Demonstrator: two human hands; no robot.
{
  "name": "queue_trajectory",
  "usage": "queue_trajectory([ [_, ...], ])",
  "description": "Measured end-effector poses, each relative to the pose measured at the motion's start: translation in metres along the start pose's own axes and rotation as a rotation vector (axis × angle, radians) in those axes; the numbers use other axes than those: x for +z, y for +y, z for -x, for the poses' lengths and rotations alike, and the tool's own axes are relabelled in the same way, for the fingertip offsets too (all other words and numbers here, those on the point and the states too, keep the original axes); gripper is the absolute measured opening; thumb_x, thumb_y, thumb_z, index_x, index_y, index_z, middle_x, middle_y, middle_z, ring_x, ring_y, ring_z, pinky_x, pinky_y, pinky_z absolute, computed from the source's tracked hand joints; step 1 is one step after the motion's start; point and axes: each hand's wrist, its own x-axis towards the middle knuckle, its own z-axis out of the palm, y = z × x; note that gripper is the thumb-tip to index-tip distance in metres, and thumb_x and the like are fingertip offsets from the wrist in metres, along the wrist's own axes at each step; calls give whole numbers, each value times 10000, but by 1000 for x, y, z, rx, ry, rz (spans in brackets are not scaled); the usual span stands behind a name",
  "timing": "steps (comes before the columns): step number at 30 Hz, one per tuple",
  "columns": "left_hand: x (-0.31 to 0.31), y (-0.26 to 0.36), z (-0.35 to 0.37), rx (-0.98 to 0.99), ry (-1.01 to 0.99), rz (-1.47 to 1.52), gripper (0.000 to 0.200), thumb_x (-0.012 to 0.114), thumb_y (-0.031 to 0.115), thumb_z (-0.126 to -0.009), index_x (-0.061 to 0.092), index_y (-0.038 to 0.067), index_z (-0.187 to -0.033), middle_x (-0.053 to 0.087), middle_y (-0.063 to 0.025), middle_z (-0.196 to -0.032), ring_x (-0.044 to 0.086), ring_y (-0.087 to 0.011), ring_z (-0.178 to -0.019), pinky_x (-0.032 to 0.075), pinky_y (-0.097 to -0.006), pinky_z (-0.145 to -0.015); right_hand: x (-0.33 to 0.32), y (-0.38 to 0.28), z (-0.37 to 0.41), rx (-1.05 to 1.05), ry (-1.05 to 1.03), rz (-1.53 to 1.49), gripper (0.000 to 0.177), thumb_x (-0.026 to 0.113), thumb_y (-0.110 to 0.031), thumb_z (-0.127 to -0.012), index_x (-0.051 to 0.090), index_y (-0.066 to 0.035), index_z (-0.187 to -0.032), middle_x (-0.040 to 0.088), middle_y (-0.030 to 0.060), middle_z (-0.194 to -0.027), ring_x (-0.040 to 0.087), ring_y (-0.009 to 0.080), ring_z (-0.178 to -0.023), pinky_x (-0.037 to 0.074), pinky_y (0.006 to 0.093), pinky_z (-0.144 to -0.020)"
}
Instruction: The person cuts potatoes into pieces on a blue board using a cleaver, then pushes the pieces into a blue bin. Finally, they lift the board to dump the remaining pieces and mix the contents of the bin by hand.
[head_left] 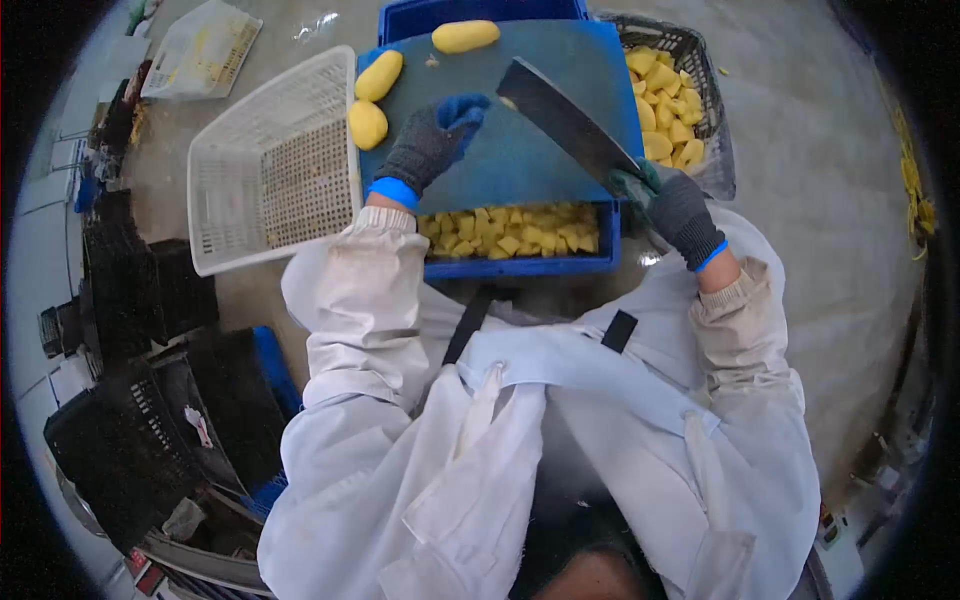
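Note:
My right hand [670, 205], in a dark grey glove, is closed round the handle of a cleaver [572, 122]. The broad blade slants up and left over the blue cutting board [520, 175], and a small pale bit clings near its tip. My left hand [440, 140], gloved with blue on the palm side, is held over the board's left part. Its fingers are partly bent and apart, with nothing visible in them. Near it at the left edge lie a peeled potato [380, 76] and a shorter potato piece [367, 125]. Another peeled potato [465, 37] rests at the far edge.
Under the board, a blue crate [520, 268] holds potato chunks. A black basket [715, 130] of larger cut pieces stands right. An upright-sided white basket [225, 190] stands left, with another white basket [205, 50] farther back. Dark crates [150, 270] stand at far left.

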Motion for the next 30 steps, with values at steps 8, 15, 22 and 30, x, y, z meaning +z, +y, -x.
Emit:
queue_trajectory([
  [8,5,-89,-162,-22,263,-438,635,580,389,-823,382,138,-1372,423,-186,-1355,420,-388,-1222,320,-470,-1040,7,37,-31,326,111,-547,362,560,-307,-898,608,-12,-1102,664,175,-900,651,252,-819,484,338,-721],
  [15,-12,-31,-162,-280,-275,-329,753,645,550,-716,502,61,-1271,543,-225,-1235,509,-386,-1151,402,-440,-983,-1,12,-35,387,23,-692,294,558,-254,-914,615,-13,-1072,644,68,-797,580,125,-683,467,285,-626],
  [22,105,-17,-17,-432,105,452,693,695,392,-795,425,17,-1312,580,-183,-1157,577,-284,-1045,496,-375,-844,6,-8,-27,335,-118,-768,271,566,-249,-906,589,0,-1011,627,66,-774,567,139,-654,467,306,-611],
  [30,107,18,6,-577,159,875,424,586,255,-884,490,-5,-1206,628,-151,-1034,632,-231,-862,533,-360,-667,60,-49,10,108,124,-221,297,544,-280,-876,571,-37,-1044,623,257,-936,604,405,-896,478,459,-763],
])
